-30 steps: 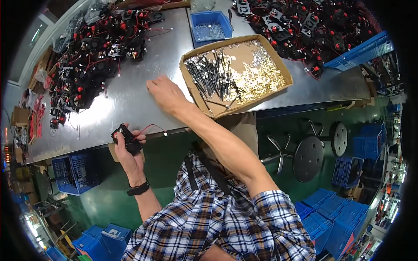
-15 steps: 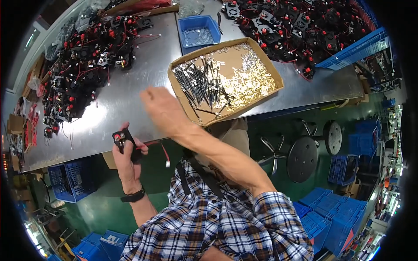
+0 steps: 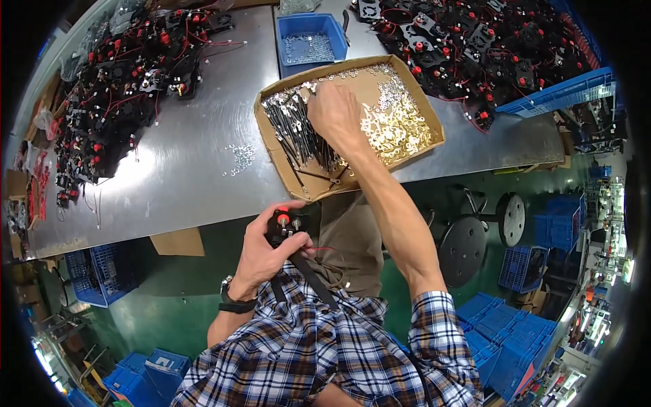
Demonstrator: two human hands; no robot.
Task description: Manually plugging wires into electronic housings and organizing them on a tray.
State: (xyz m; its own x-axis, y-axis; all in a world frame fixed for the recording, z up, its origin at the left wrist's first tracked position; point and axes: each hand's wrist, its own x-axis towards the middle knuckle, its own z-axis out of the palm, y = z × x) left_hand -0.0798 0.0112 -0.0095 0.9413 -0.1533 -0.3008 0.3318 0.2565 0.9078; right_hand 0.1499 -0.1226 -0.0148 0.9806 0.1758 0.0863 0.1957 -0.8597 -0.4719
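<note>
Steel table (image 3: 203,136), flat, grey and shiny, has a shallow brown cardboard tray (image 3: 371,88) by its near edge. The left hand (image 3: 261,254) is closed around a square black part with a round red knob (image 3: 274,230), just off that edge. The right hand (image 3: 336,112) is inside the tray, fingers bent down near its far side, above thin black wires with shiny metal ends (image 3: 298,139). Its fingertips are hard to see, so I can't tell if it has picked anything up.

Toward the tray's right side lie gold metal rings (image 3: 390,139), with small silver bits (image 3: 388,95) behind them. More small silver rings (image 3: 241,159) sit loose on the table, left of the tray.

The red knob is on, but the silver post (image 3: 296,222) beside it looks bare, so this part seems only half done. Many wires and rings are left in the tray.
</note>
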